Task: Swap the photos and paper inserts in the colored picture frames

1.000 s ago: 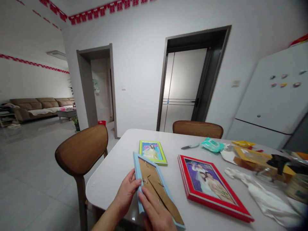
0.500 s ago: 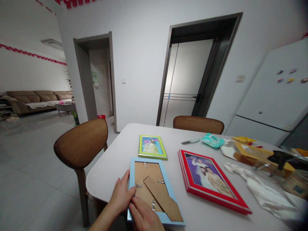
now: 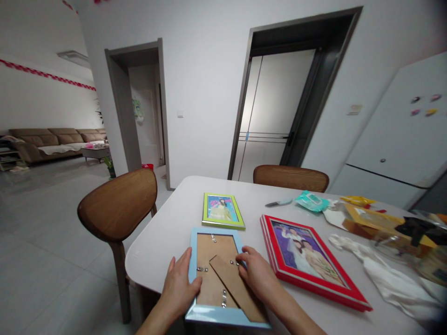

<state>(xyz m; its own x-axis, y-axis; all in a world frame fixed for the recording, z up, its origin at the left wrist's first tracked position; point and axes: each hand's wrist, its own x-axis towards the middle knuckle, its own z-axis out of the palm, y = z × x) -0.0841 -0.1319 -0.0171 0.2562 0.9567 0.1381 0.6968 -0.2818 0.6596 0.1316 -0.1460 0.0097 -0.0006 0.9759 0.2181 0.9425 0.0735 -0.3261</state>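
A light blue picture frame [image 3: 213, 315] lies face down on the white table, its brown backing board [image 3: 213, 249] and folded-out stand leg [image 3: 232, 284] showing. Small metal clips sit along the board's edges. My left hand [image 3: 179, 281] grips the frame's left side, thumb resting on the blue rim. On the opposite side, my right hand [image 3: 257, 275] is closed over the right rim, with its bent fingertips at the right-hand clip [image 3: 233, 262], partly hiding it. Just beyond lies a green picture frame [image 3: 223, 227], face up. To the right rests a red picture frame [image 3: 319, 291] with a couple's photo.
A knife [image 3: 278, 203] and a teal wipes pack [image 3: 311, 202] lie toward the table's far side. White cloth [image 3: 384, 270], an orange-brown box [image 3: 370, 221] and a jar [image 3: 433, 265] crowd the right. Wooden chairs stand at the left [image 3: 120, 204] and back [image 3: 291, 177].
My right hand has left the lower left corner of the blue frame and moved across to its right side. My left hand stays at the left edge. The view has shifted slightly.
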